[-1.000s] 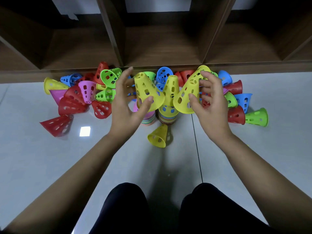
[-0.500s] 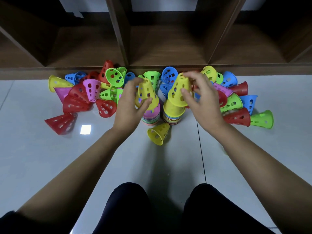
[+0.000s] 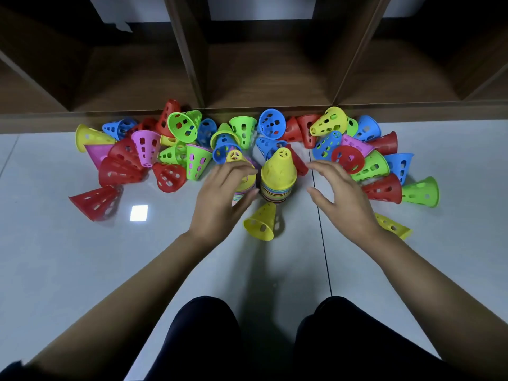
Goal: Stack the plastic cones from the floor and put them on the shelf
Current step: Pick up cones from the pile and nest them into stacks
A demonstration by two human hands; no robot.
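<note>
Cones (image 3: 181,126) are scattered all along the foot of the shelf (image 3: 261,78): red, green, blue, pink and yellow, mostly tipped on their sides on the pale floor (image 3: 68,257). Right in the middle you've got two upright stacks side by side, each with a yellow cone on top. Your left hand (image 3: 222,196) is curled round the left stack (image 3: 235,157), fingers draped over the far side and thumb on the near side. Your right hand (image 3: 341,193) is off the right stack (image 3: 279,171), just beside it, fingers spread and loose, holding nothing. One loose yellow cone (image 3: 261,222) lies on its side just in front of the stacks, between your hands. Another yellow one (image 3: 393,226) pokes out from under your right wrist. Your knees (image 3: 209,325), in dark trousers, show at the bottom edge.
</note>
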